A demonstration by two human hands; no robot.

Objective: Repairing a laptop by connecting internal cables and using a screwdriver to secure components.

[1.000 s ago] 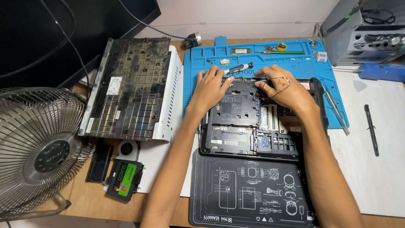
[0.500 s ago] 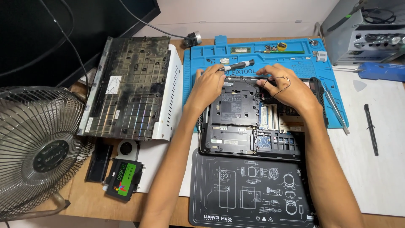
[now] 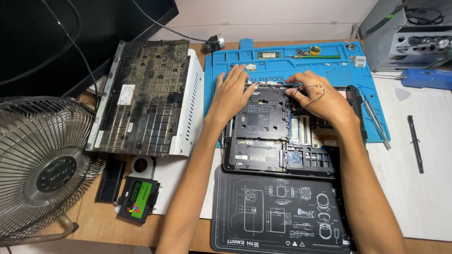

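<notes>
Opened laptop base [image 3: 278,136]: black plastic shell, circuit boards and slots exposed, lying half on a blue rubbery work mat [image 3: 292,63] and half toward a black printed mat [image 3: 278,216] nearer the viewer. Left hand [image 3: 233,91]: fingers spread flat on the base's far left edge, grasping nothing. Right hand [image 3: 315,94]: fingers curled at the far edge among thin black wires [image 3: 313,89]; whether it pinches them cannot be told. Surface: wooden desk [image 3: 94,221]. Left of the mat: a grimy dark cover panel [image 3: 141,94] resting on a white perforated box [image 3: 190,108]. Near left: wire-grille fan [image 3: 42,164], small flat drive with green label [image 3: 139,200]. Right: metal tweezers [image 3: 374,117], black pry stick [image 3: 414,143] on white sheet.
</notes>
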